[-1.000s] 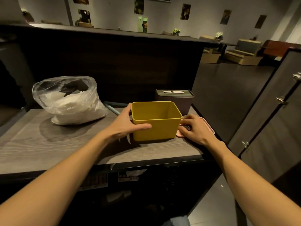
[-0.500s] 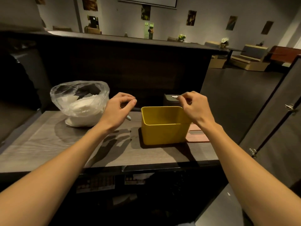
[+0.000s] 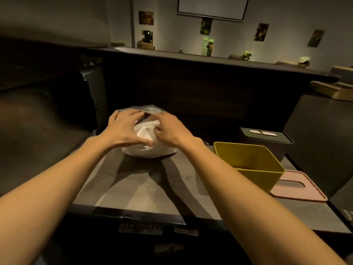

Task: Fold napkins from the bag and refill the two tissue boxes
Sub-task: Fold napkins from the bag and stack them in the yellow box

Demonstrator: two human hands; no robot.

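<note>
Right now both hands are on the clear plastic bag (image 3: 147, 150) of white napkins (image 3: 146, 131) at the back of the grey wooden counter (image 3: 145, 190). Spread over the bag's upper left side, the left hand (image 3: 124, 129) has its fingers curved round the plastic and its thumb stretched low across the front. Just beside it on the bag's right side, the right hand (image 3: 170, 131) has its fingers curled in, pinching the plastic near the top, where the bag's mouth looks bunched; motion blur hides exactly how much plastic each finger holds. Both forearms reach in from the near edge and throw long shadows on the counter. To the right of the bag, apart from it, stands the yellow tissue box (image 3: 254, 169), open at the top with nothing showing inside. Its pink lid (image 3: 299, 192) with a slot lies flat against the box's right base. Behind the yellow box sits a dark tissue box (image 3: 267, 136) with its lid on.
</note>
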